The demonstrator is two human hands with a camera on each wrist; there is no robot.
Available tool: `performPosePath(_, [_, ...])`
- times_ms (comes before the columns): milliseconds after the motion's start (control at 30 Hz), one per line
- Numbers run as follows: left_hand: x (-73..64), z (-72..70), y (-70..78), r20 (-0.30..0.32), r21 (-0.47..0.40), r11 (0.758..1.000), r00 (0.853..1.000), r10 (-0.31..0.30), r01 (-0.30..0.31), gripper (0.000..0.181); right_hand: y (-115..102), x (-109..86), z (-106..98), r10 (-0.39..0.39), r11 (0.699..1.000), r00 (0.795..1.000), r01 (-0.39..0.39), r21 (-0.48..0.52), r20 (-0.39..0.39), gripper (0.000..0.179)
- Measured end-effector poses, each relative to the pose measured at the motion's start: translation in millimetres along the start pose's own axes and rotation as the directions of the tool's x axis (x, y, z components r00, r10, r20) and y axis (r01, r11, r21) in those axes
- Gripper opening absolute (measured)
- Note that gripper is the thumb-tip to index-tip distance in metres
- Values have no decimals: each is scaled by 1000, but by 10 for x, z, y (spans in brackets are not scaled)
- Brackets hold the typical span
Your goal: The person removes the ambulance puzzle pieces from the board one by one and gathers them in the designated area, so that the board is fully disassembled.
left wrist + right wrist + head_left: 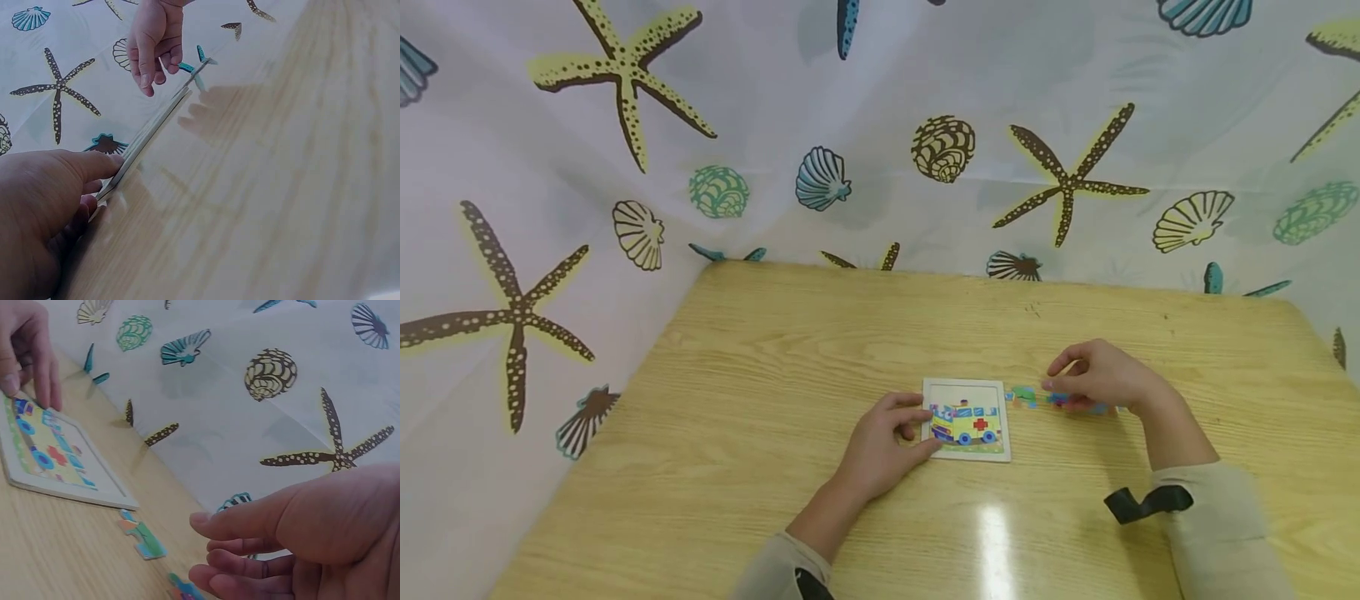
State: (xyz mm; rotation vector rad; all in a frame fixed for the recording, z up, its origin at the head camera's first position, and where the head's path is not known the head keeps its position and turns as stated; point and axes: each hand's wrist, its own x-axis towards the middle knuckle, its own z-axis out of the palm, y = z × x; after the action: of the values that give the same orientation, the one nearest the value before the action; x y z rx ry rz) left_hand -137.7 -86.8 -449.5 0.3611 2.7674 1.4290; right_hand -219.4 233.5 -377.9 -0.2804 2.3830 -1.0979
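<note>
A square jigsaw board [1006, 433] with a pale rim lies on the table, its lower part filled with an ambulance picture [977, 423]. My left hand [880, 446] holds the board by its left edge, thumb at the near corner and fingers farther up. Just right of the board sits a green and orange puzzle piece [149, 542]. My right hand [1105, 375] hovers over more blue and red pieces [1058, 400], partly covering them. In the right wrist view its thumb and loosely bent fingers stand apart, nothing between them.
The wood-grain table [760, 358] stretches around the board. A white curtain with starfish and shells [880, 100] hangs along the back and left side. A black strap [1150, 504] hangs from the right sleeve.
</note>
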Motion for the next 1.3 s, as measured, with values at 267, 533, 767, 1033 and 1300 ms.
performPosePath(267, [11,9,9,4,6,1000,1000,-6,6,34,-170,82,207,-23,999,999,21,-30,-49,29])
performPosePath(533, [13,-10,12,7,1,1000,1000,-10,10,34,-321,171,414,-78,997,997,77,-30,-16,26])
performPosePath(767, [17,-14,1,6,-3,1000,1000,2,-2,32,-393,251,581,-92,995,996,92,-28,16,22])
performPosePath(1033, [20,-13,-4,-3,-1,1000,1000,20,-20,30,-447,324,744,-142,990,987,143,-8,76,20])
performPosePath(1300, [24,-5,-31,-1,1,1000,1000,31,-31,29,-527,375,895,-109,994,990,110,-7,89,16])
